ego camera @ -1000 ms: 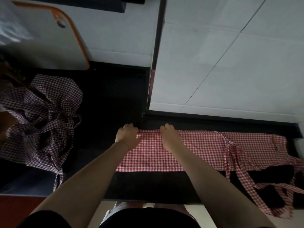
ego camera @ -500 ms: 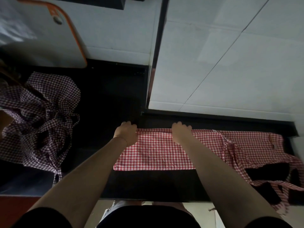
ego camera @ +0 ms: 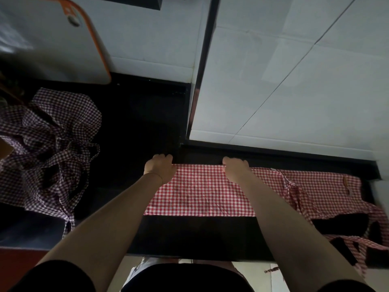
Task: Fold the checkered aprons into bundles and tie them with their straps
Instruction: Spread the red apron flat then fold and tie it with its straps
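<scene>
On black counter (ego camera: 189, 234), red checkered apron (ego camera: 202, 192) lying flat as a folded strip, straps (ego camera: 294, 192) trailing right. Left hand (ego camera: 161, 168) and right hand (ego camera: 236, 168) pinching its far edge, fingers curled. Heap of purple checkered aprons (ego camera: 48, 148) well apart, far left.

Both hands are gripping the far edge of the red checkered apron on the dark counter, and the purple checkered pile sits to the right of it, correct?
Not quite. The head view shows the purple checkered pile to the left of the red checkered apron, not the right. The rest holds: the left hand and right hand grip its far edge on the dark counter.
</scene>
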{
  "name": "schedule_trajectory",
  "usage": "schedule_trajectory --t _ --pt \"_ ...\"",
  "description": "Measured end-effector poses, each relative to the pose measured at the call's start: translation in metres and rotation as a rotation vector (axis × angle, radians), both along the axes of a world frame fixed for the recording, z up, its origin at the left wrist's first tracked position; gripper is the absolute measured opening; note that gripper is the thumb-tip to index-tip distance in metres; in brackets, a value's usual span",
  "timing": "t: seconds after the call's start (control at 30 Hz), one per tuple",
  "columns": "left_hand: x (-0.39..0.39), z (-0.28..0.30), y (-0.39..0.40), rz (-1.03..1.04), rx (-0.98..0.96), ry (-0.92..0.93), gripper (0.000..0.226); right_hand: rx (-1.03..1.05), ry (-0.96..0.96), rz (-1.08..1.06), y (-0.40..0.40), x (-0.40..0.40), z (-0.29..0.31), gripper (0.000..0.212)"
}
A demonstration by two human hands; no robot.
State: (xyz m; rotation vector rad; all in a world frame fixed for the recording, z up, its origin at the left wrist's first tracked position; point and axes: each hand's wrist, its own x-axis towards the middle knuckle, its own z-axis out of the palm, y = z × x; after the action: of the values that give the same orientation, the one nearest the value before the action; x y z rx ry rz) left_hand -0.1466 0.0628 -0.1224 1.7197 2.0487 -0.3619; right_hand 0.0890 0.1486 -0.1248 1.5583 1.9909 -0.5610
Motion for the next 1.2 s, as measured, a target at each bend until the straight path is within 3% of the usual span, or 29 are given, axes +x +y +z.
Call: schedule_trajectory --t 0.13,0.23,0.33,0.47,0.53,0.6,0.73,0.9,1.0,1.1,1.2 --pt "0.004 -0.005 -0.001 0.070 -0.024 0.151 0.032 0.121 0.010 0.049 -0.007 -0.005 -0.009 0.029" --pt "0.021 -0.001 -0.004 0.051 0.139 0.217 0.038 0.277 0.094 0.023 -0.017 -0.001 -0.009 0.047" --pt "0.054 0.002 -0.005 -0.034 0.232 0.060 0.035 0.447 0.138 0.024 -0.027 0.016 -0.002 0.044" --pt "0.111 0.009 0.009 -0.072 0.136 -0.196 0.025 0.575 0.062 -0.189 -0.032 0.068 0.009 0.021" --pt "0.154 0.015 0.017 -0.094 0.058 -0.278 0.032 0.465 -0.017 -0.469 -0.033 0.115 0.016 0.017" --pt "0.166 0.015 0.021 -0.090 -0.019 -0.334 0.037 0.280 -0.079 -0.654 -0.036 0.131 0.014 0.035" --pt "0.224 0.018 0.028 -0.156 -0.047 -0.336 0.052 0.073 -0.084 -0.635 -0.039 0.176 0.010 0.066" --pt "0.288 0.012 0.037 -0.147 -0.066 -0.247 0.075 -0.023 0.074 -0.518 -0.029 0.201 -0.006 0.016" --pt "0.314 0.001 0.040 -0.143 -0.101 -0.123 0.097 -0.156 0.211 -0.583 -0.019 0.228 -0.003 0.008" --pt "0.320 -0.005 0.042 -0.137 -0.115 -0.068 0.106 -0.377 0.399 -0.923 0.003 0.257 0.012 0.007" --pt "0.321 -0.003 0.040 -0.197 -0.143 -0.026 0.113 -0.346 0.439 -1.006 0.031 0.295 0.025 0.010"
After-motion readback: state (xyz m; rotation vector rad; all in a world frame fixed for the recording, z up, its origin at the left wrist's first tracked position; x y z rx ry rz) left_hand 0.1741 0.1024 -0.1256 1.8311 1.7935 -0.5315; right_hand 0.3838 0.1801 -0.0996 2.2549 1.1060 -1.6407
